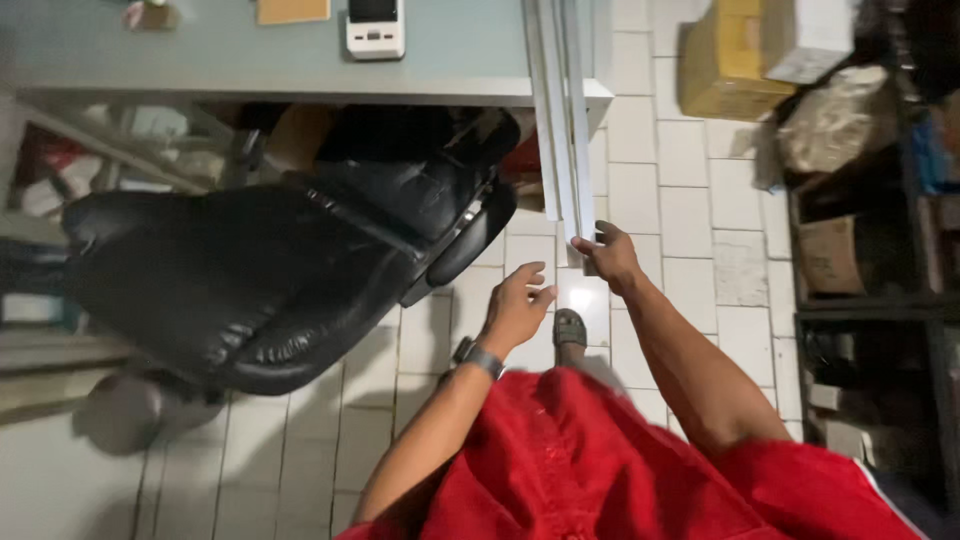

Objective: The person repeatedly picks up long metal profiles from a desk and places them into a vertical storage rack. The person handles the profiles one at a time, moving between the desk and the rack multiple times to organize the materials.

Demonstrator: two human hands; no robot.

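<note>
Grey table (250, 60) bearing a white device (375, 28), long white strips (556, 110) overhanging its edge, white tiled floor (690, 200) below

Long white strips (560, 110), bundled (several together), leaning off desk edge, lower ends above tiled floor

Glossy, creased black leather on the office chair (250, 280); smooth pale plastic-looking strips (560, 110) overhang a matt grey table (250, 60); shiny white floor tiles (680, 200); red cloth shorts (600, 470).

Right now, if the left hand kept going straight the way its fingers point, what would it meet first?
Probably the long white strips leaning off the desk: the left hand points up-right toward their lower end, where the right hand already grips. Depth is unclear.
</note>
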